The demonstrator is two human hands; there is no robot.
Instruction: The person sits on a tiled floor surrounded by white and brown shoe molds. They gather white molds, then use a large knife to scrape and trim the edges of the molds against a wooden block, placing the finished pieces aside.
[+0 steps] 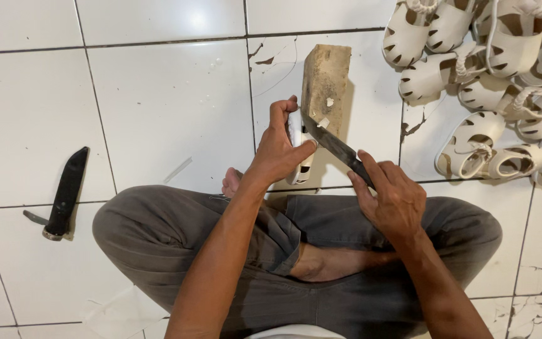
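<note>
My left hand [278, 149] grips a small white sandal [300, 166], held on edge against the near end of a wooden block [325, 81] that lies on the tiled floor. My right hand [391, 198] holds the handle of a knife [334, 144]. Its dark blade slants up to the left and its tip meets the sandal's edge by the block. A few white shavings lie on the block. I sit cross-legged in grey trousers, with bare feet.
A heap of several white sandals [490, 94] fills the upper right. A black knife sheath [64, 194] lies on the white tiles at the left. A cracked tile [271, 59] sits beside the block. White scrap lies near my left knee.
</note>
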